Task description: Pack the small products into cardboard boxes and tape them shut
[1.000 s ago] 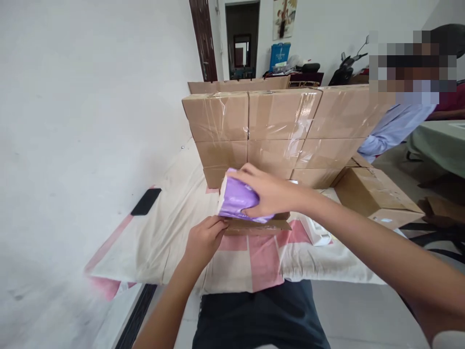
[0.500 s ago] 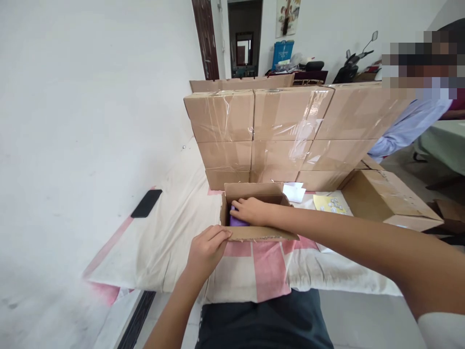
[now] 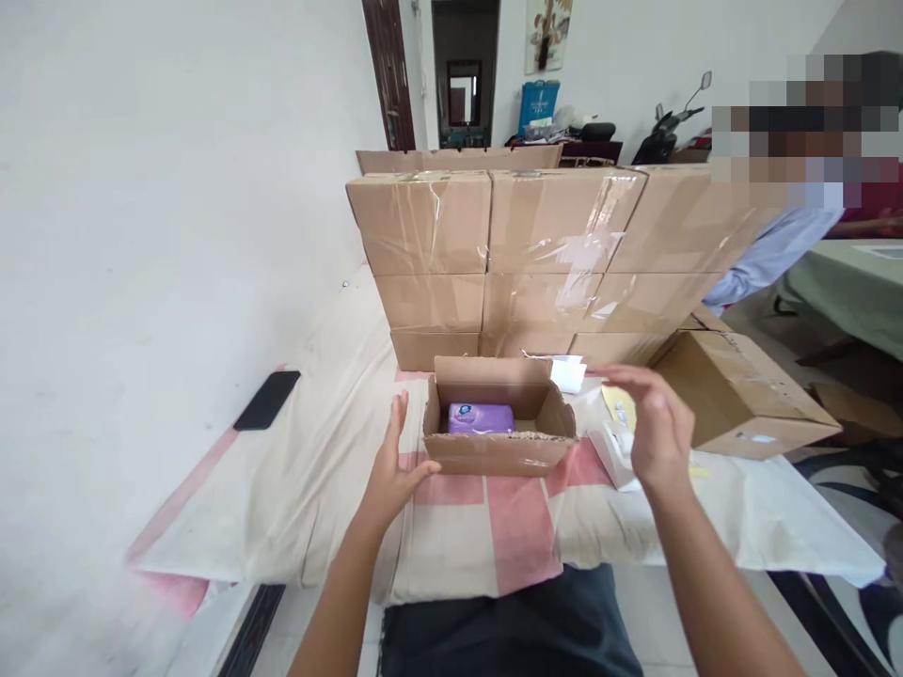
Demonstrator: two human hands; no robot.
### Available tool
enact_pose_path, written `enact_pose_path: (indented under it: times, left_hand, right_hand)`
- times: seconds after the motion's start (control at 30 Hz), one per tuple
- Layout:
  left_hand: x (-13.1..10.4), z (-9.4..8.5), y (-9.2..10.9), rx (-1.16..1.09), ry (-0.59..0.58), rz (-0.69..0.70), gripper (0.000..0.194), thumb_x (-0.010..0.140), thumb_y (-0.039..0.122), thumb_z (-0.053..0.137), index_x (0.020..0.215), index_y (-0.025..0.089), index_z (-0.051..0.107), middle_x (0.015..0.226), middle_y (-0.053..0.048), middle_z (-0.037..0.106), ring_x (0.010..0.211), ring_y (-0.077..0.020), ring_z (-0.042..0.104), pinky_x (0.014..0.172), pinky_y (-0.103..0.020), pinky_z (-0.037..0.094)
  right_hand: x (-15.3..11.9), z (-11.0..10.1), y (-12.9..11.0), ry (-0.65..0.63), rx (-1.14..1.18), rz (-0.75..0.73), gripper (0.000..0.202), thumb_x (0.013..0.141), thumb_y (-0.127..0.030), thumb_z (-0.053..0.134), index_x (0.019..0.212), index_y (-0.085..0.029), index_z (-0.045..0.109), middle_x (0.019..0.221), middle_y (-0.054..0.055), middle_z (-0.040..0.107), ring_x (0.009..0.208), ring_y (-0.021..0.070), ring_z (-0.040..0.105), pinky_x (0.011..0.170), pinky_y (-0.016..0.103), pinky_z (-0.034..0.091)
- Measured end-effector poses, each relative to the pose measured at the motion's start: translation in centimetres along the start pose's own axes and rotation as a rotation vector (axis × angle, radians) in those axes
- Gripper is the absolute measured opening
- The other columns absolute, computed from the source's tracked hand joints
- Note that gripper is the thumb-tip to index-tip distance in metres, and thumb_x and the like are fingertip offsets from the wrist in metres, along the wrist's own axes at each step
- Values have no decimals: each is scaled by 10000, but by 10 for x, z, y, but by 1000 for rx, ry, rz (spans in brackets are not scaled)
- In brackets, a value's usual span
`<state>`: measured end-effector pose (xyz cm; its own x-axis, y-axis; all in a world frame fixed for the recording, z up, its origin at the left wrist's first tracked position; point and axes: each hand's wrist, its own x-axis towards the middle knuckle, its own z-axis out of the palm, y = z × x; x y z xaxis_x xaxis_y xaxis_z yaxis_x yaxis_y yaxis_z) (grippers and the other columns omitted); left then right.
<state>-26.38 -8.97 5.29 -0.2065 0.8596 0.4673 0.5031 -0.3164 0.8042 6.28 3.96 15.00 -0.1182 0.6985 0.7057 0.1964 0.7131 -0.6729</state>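
Note:
A small open cardboard box sits in front of me on the cloth-covered table, its flaps standing up. Inside, toward its left end, lies a purple plastic-wrapped packet. My left hand is just left of the box, thumb and fingers spread, holding nothing. On the other side my right hand is raised to the right of the box, fingers apart from the thumb and nothing in it. Behind and below that hand is a white container by a yellow sheet with small pale items.
Taped cardboard boxes are stacked as a wall behind the small box. A larger open carton lies on the right. A black phone rests at the left, and white paper lies behind. Another person's sleeve shows beyond the stack.
My right hand has come out of the box and moved right, leaving the purple packet inside. My left hand has let go of the box's front flap and spread its fingers.

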Motion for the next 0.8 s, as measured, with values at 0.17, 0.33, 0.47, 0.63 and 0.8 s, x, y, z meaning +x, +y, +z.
enact_pose_path:
  times: [0.17, 0.33, 0.47, 0.63, 0.8]
  left_hand:
    - [9, 15, -11, -127, -149, -41, 730, 996, 701, 361, 1600, 290, 368, 1667, -84, 367, 1613, -277, 112, 1320, -534, 124]
    - [19, 21, -8, -63, -79, -37, 535, 1076, 525, 324, 1462, 257, 579, 1478, -65, 615, 1568, -256, 296, 1321, -580, 114]
    - [22, 23, -8, -108, -44, -131, 521, 1067, 447, 418, 1556, 270, 447, 1585, -53, 492, 1567, -236, 287, 1315, -521, 205]
    - [26, 26, -8, -221, -67, -181, 640, 1057, 343, 421, 1649, 307, 181, 1702, -47, 242, 1578, -212, 229, 1293, -441, 281]
    - [28, 28, -15, -230, -92, -216, 660, 1045, 361, 416, 1653, 297, 169, 1715, -40, 218, 1593, -208, 183, 1310, -442, 218]
  right_hand:
    - [-70, 17, 40, -368, 36, 57, 701, 1019, -705, 225, 1342, -279, 679, 1503, 95, 588, 1535, 348, 334, 1248, 625, 249]
    - [-76, 49, 38, -269, -14, 177, 489, 1066, -482, 362, 1439, -261, 589, 1546, 96, 533, 1558, 294, 287, 1275, 581, 237]
    - [-74, 53, 45, -241, 64, 297, 715, 1002, -324, 428, 1657, -354, 143, 1753, -9, 87, 1611, 246, 140, 1307, 552, 137]
    - [-57, 50, 46, -370, 230, 355, 998, 848, -196, 479, 1659, -350, -82, 1754, -38, -70, 1622, 206, -24, 1308, 531, 74]
    - [-48, 50, 45, -398, 258, 372, 1012, 801, -172, 460, 1666, -304, -49, 1757, -3, 58, 1622, 204, 51, 1304, 529, 127]
